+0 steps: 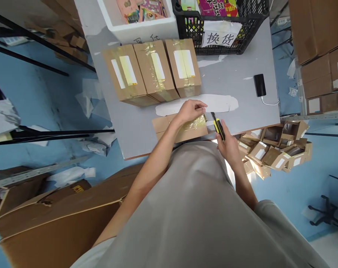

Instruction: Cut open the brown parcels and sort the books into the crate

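A small taped cardboard box (169,128) lies at the near edge of the grey table (230,89). My left hand (190,110) rests on its top with fingers curled and pinched at the yellowish tape. My right hand (227,143) is closed round a yellow-and-black utility knife (218,126), its blade end pointing at the box's right end. My grey shirt hides the table edge below the box.
Three taped boxes (154,72) with white labels stand in a row further back. Behind them are a white tub (138,22) and a black crate (221,26). A phone (259,85) on a cable lies right. Opened small boxes (277,152) pile on the floor right; large cartons (59,212) left.
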`<state>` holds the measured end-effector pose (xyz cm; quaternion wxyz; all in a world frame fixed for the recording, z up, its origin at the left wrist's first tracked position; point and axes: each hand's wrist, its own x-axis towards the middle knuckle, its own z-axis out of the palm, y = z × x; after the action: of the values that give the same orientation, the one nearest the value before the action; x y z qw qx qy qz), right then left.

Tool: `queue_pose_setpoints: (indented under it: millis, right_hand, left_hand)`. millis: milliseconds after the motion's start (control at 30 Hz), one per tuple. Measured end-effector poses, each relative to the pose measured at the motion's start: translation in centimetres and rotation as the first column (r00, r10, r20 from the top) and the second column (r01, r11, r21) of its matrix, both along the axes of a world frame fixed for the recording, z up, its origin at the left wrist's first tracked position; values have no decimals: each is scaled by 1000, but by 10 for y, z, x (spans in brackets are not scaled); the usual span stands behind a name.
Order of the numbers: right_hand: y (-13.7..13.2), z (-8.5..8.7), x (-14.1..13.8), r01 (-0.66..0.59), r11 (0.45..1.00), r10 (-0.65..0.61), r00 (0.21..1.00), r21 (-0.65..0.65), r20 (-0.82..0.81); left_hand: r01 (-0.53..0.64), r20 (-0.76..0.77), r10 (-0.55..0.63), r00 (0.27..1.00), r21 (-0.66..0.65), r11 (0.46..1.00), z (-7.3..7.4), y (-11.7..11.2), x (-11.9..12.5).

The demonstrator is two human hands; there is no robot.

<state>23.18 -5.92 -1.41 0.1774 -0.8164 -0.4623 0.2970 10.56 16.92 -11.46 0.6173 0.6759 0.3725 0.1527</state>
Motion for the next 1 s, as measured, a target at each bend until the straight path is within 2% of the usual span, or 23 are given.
queue_pose_setpoints:
  millis: [67,167,333,533,700,900,1000]
  right_hand:
    - [6,7,-11,-68,997,68,998,-30,4]
    - [16,9,-20,-117,991,119,992,-69,31]
    - [31,11,-23,-141,966,162,983,-216,81]
    - [43,25,-27,-176,927,223,969,-332,108]
    - [48,35,-30,-213,898,271,957,-386,102]
    - [62,33,-37,-226,882,302,945,-413,127]
    - [66,37,-41,-220,872,300,946,-437,123]
  left_hand:
    - [14,3,-14,1000,-12,1000,2,0,-1]
    - [20,12,-20,1000,-33,999,4,-1,-2]
    - [11,24,-10,1000,-42,999,1,-1,-1]
    - [-4,35,6,999,-48,999,-3,-1,0]
    - [4,20,-3,1000,-49,999,-1,-4,0]
    - [11,-9,-11,1000,-13,1000,0,-5,0]
    - [20,-9,-20,1000,7,1000,0,-5,-1]
